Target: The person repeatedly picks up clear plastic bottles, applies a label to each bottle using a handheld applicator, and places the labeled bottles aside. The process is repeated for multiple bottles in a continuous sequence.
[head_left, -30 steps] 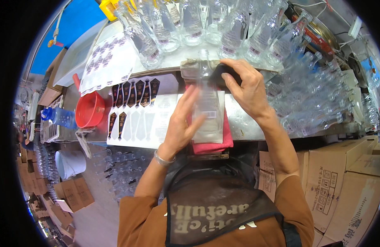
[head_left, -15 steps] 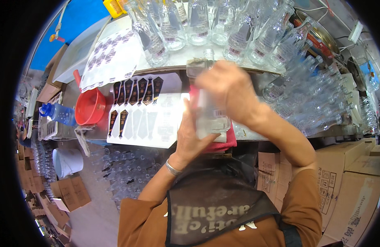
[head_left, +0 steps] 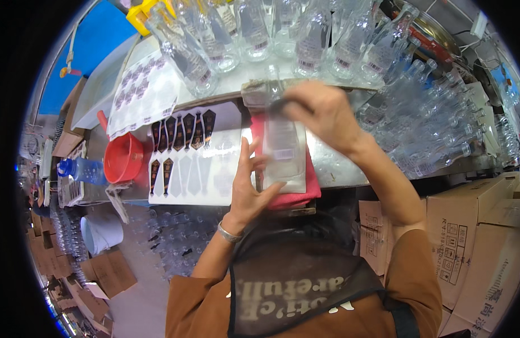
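A clear glass bottle (head_left: 285, 141) lies on the pink cloth (head_left: 312, 188) in front of me, its neck pointing away across a worn block (head_left: 253, 96). My left hand (head_left: 248, 180) is open beside the bottle's lower left, fingers apart and thumb near its base. Over the neck and shoulder, my right hand (head_left: 322, 112) is bent down with fingers curled. Motion smears its fingertips, and a dark patch shows there; whether they grip anything is unclear. Left of the cloth lies a sheet of black tie-shaped labels (head_left: 184, 132), with several blank label shapes in its lower row.
Clear bottles (head_left: 254, 34) stand along the raised shelf; many more (head_left: 434, 118) lie stacked at right. A red plastic dipper (head_left: 123, 158) and blue bottle (head_left: 82, 169) are at left. Cardboard boxes (head_left: 463, 225) stand below right. Another printed sheet (head_left: 144, 93) lies on the shelf.
My right hand has moved slightly right and away from the bottle's middle, uncovering more of it. The left hand stays beside the bottle. The whole view has shifted a little.
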Demonstrator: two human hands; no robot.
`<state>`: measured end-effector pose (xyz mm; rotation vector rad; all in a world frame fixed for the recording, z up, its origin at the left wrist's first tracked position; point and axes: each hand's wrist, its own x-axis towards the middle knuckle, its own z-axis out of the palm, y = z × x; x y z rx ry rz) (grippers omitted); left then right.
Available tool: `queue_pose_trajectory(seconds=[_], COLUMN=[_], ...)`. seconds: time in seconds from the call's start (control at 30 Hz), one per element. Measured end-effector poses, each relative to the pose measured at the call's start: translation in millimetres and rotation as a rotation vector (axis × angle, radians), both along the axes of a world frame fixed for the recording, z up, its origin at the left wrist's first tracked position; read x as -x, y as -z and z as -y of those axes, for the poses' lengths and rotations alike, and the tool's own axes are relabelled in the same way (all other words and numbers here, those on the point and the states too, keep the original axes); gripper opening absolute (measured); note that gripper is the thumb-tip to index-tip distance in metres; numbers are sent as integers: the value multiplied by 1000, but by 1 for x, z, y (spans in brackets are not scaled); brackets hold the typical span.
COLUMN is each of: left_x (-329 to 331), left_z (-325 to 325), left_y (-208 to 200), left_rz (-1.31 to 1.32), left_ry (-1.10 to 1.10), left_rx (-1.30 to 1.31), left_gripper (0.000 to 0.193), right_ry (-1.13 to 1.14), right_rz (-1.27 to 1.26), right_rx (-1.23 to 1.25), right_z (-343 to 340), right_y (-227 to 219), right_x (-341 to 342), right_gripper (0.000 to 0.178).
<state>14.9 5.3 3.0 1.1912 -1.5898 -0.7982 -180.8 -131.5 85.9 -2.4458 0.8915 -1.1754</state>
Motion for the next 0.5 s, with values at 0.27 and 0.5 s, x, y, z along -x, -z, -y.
queue_pose_trajectory(seconds=[0.27, 0.5], left_x=[-9, -11], left_z=[2, -1], left_y=[9, 13], left_rz=[-56, -183], left_ry=[79, 143], left_rx=[-80, -121], left_gripper=[109, 108], right_ry=[-193, -389], right_rz=[114, 163], right_rx=[-235, -306], right_z=[-27, -83], right_y=[19, 32], right_x=[18, 35], right_gripper=[18, 26])
